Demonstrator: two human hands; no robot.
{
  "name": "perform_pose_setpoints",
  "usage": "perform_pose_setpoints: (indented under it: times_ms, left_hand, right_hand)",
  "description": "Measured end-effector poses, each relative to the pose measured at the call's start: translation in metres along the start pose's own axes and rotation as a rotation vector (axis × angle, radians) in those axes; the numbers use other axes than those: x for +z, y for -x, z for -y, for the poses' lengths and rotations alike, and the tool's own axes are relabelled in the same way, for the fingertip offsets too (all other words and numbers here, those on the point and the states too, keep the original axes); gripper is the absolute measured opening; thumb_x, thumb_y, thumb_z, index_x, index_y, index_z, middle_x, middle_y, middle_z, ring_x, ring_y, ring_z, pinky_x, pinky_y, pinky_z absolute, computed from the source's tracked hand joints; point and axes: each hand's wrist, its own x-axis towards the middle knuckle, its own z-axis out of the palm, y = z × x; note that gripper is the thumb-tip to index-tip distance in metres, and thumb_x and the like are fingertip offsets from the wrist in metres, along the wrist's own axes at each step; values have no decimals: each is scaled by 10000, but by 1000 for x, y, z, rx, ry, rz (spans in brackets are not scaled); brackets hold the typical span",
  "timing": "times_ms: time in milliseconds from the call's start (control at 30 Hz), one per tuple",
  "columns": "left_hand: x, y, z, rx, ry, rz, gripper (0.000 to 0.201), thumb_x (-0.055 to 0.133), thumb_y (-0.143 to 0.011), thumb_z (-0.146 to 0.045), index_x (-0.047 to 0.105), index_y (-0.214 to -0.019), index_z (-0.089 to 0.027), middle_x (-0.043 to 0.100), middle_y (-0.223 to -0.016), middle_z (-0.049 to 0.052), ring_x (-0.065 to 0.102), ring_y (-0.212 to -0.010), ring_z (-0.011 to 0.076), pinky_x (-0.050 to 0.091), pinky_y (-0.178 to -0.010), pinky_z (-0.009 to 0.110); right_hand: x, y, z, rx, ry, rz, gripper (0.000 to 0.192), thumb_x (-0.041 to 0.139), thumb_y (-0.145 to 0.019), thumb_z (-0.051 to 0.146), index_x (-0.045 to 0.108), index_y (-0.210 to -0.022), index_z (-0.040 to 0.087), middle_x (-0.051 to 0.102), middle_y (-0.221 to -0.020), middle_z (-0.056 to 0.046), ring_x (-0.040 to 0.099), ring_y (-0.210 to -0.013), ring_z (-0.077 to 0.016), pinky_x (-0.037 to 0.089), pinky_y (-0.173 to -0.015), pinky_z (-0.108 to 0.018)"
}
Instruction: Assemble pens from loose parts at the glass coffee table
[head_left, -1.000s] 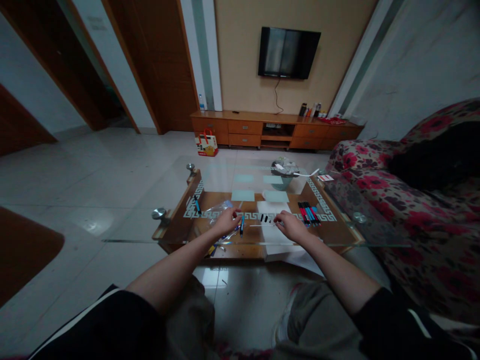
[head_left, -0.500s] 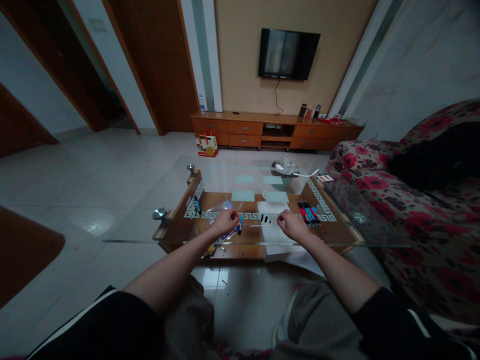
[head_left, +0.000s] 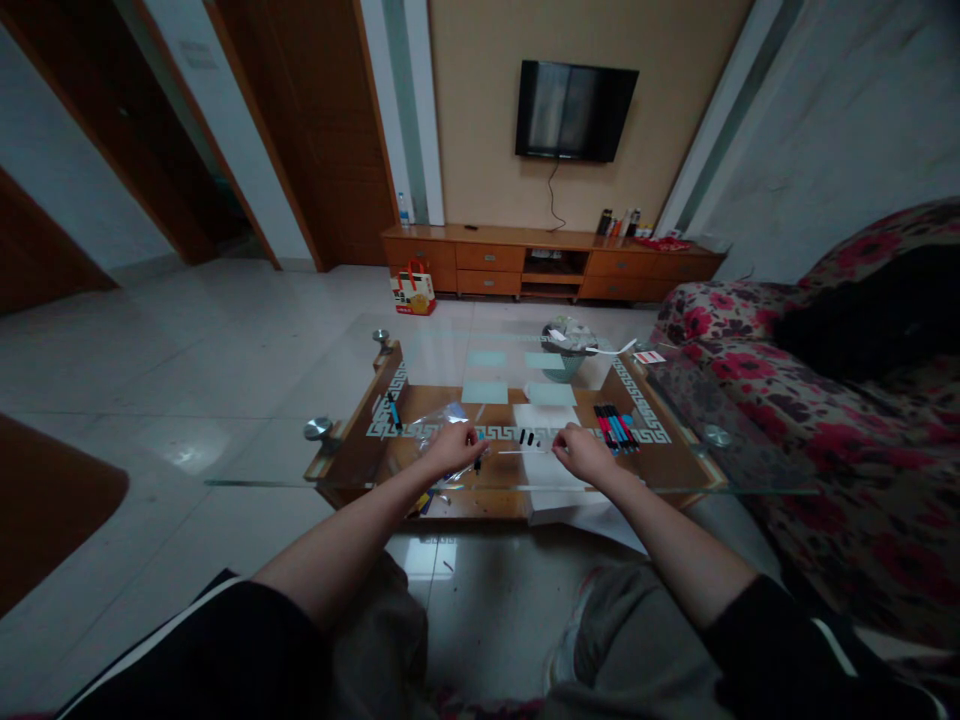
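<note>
My left hand [head_left: 452, 448] is closed around a short blue pen [head_left: 478, 458], held just over the glass coffee table [head_left: 352, 470]. Pinched in the fingers of my right hand [head_left: 586, 453] is a thin white refill [head_left: 523, 451] that points left towards the pen. Two small black caps [head_left: 528, 437] lie just beyond the refill on a white sheet [head_left: 546, 415]. A crumpled clear plastic bag [head_left: 440, 413] lies behind my left hand. To the right of my right hand is a row of several red, blue and black pens [head_left: 616, 425].
Another blue pen [head_left: 393, 411] lies at the table's left edge. A bowl of wrappers [head_left: 568, 345] stands at the far side. A flowered sofa [head_left: 825, 420] runs along the right. Tiled floor [head_left: 187, 380] lies to the left, a TV cabinet [head_left: 547, 262] beyond.
My left hand has tilted the blue pen and drawn it slightly lower and nearer the refill tip. My right hand has stayed almost still.
</note>
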Motion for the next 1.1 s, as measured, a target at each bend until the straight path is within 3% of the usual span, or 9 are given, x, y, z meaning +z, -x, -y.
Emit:
perform_pose_setpoints:
  times_ms: [300, 567, 733, 867, 967, 1100]
  left_hand:
    - [-5, 6, -7, -10, -84, 44, 418, 584, -814, -571, 672, -713, -175, 683, -748, 65, 608, -767, 213, 394, -710, 282]
    - [-2, 4, -4, -19, -32, 22, 325, 604, -788, -473, 670, -663, -180, 668, -668, 54, 612, -714, 205, 406, -687, 277]
    - [-2, 3, -3, 6, -7, -17, 278, 616, -775, -410, 656, -628, -177, 656, -647, 58, 590, -675, 203, 395, -668, 289]
    - [-5, 3, -9, 74, 52, -44, 239, 574, -811, -348, 642, -672, -165, 662, -717, 58, 585, -699, 184, 406, -671, 278]
    - [-4, 4, -17, 152, 126, -28, 233, 544, -843, -335, 630, -710, -165, 654, -764, 43, 590, -733, 168, 426, -678, 262]
    - [1, 9, -31, 172, 570, 112, 285, 489, -916, -418, 582, -816, -168, 619, -721, 4, 610, -673, 142, 463, -633, 246]
  right_hand:
    - [1, -4, -2, -35, -40, -85, 163, 554, -926, 289, 672, -909, 178, 656, -1002, -95, 615, -917, -208, 397, -737, -265]
    - [-2, -8, 2, -23, -188, -182, 134, 505, -934, 194, 627, -976, 158, 686, -893, -70, 620, -840, -188, 413, -769, -267]
    - [-10, -3, 10, -96, -341, -345, 256, 472, -923, 177, 618, -1131, 149, 662, -1090, -119, 603, -994, -214, 439, -887, -313]
    - [-14, -1, 22, -90, -559, -418, 260, 479, -937, 269, 671, -1082, 169, 675, -1089, -114, 608, -999, -221, 450, -924, -347]
    - [-14, -1, 33, 52, -893, -371, 275, 584, -877, 390, 682, -1003, 166, 707, -955, -93, 639, -823, -206, 506, -756, -328]
    - [-14, 3, 44, 202, -1293, -264, 351, 708, -770, 462, 679, -958, 167, 694, -830, -56, 624, -725, -178, 481, -577, -258]
